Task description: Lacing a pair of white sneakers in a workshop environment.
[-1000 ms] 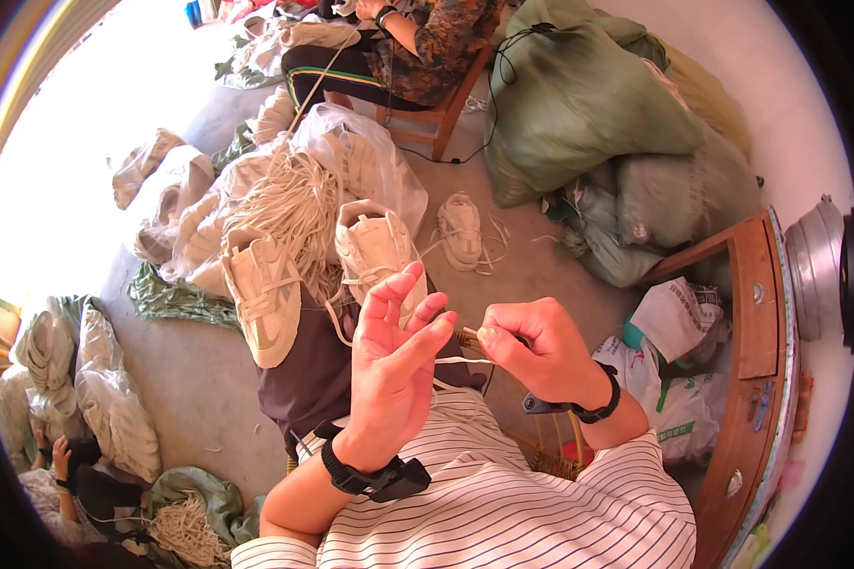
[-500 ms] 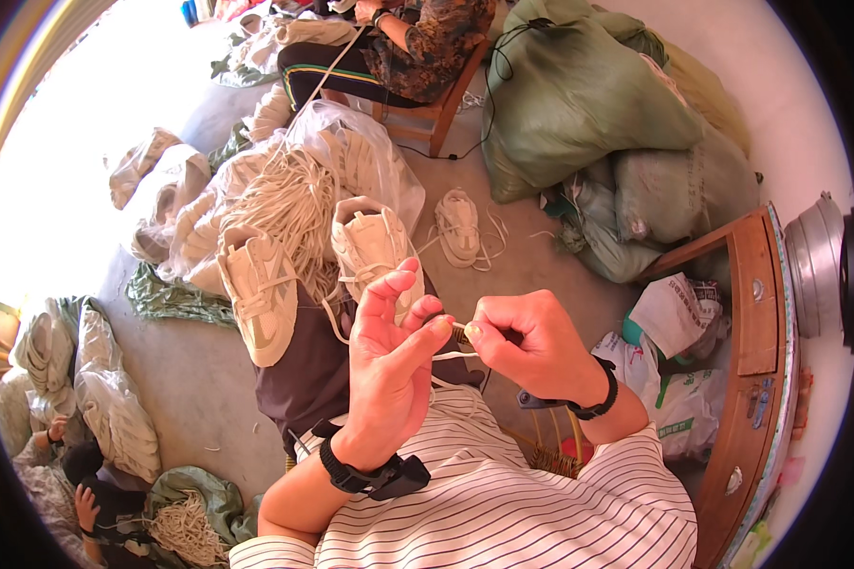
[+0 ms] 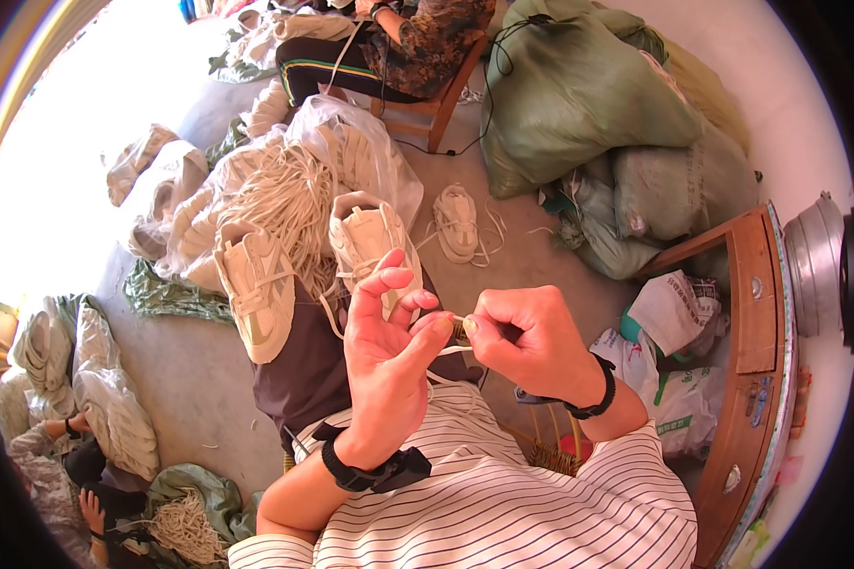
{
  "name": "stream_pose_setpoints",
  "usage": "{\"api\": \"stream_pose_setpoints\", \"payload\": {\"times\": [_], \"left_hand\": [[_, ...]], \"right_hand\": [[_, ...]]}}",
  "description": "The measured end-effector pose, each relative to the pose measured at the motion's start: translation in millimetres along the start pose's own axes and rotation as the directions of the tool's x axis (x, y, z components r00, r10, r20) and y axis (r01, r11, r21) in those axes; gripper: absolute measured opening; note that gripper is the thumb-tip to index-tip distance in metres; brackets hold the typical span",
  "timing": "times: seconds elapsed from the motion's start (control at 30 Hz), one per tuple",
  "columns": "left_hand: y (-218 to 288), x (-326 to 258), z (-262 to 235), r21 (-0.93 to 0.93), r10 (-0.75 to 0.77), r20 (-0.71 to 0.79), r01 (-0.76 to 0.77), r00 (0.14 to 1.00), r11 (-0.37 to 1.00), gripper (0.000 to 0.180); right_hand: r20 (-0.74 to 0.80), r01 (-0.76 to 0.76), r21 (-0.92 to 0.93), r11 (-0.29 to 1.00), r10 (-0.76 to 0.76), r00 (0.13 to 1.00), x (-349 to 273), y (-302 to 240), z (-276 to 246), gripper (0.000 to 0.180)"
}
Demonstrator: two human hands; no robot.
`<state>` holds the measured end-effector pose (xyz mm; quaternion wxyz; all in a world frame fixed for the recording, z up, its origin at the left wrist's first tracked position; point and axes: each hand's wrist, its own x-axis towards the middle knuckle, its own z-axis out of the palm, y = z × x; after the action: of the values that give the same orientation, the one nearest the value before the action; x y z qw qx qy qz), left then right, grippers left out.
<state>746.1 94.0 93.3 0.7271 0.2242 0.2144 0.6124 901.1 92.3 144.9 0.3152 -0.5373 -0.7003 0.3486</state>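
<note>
My left hand [image 3: 387,346] pinches an off-white shoelace [image 3: 458,349] between thumb and forefinger, its other fingers raised. Close beside it, my right hand [image 3: 527,341] is closed, thumb against forefinger, on the same lace. Only a short stretch of lace shows between the fingertips, and a loop hangs just below. Two cream sneakers rest at my knees. The left sneaker [image 3: 258,294] has lace strung across its front; the right sneaker [image 3: 365,232] is partly hidden behind my left fingers, with a lace trailing from its side.
Beyond the sneakers lies a heap of loose laces [image 3: 285,194] among bagged shoes. A single sneaker [image 3: 456,223] sits on the floor. Green sacks [image 3: 588,104] are piled far right, near a wooden desk [image 3: 757,294]. One person [image 3: 427,47] sits ahead; another person's hand [image 3: 92,510] shows lower left.
My hands stay together on the lace, shifting only slightly; the loop below looks a little smaller. At lower left, the other person's hand has reached toward the bagged shoes.
</note>
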Motion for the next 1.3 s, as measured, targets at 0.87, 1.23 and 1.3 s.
{"api": "stream_pose_setpoints", "payload": {"times": [0.87, 1.23, 1.3], "left_hand": [[-5.3, 3.9, -13.1, 0.051, 0.081, -0.039, -0.079, 0.996, 0.996, 0.048], [-2.9, 0.9, -12.7, 0.056, 0.042, -0.017, -0.041, 0.999, 0.998, 0.048], [-3.5, 0.9, -13.0, 0.048, 0.042, -0.016, -0.042, 0.999, 0.998, 0.047]], "right_hand": [[-0.084, 0.394, -0.382, 0.836, -0.456, 0.886, 7.9, 17.4, 19.2, 0.021], [-0.071, 0.29, -0.266, 0.919, -0.319, 0.945, 2.5, 14.1, 15.0, 0.018], [-0.053, 0.294, -0.251, 0.922, -0.316, 0.947, 2.7, 13.4, 15.0, 0.018]]}}
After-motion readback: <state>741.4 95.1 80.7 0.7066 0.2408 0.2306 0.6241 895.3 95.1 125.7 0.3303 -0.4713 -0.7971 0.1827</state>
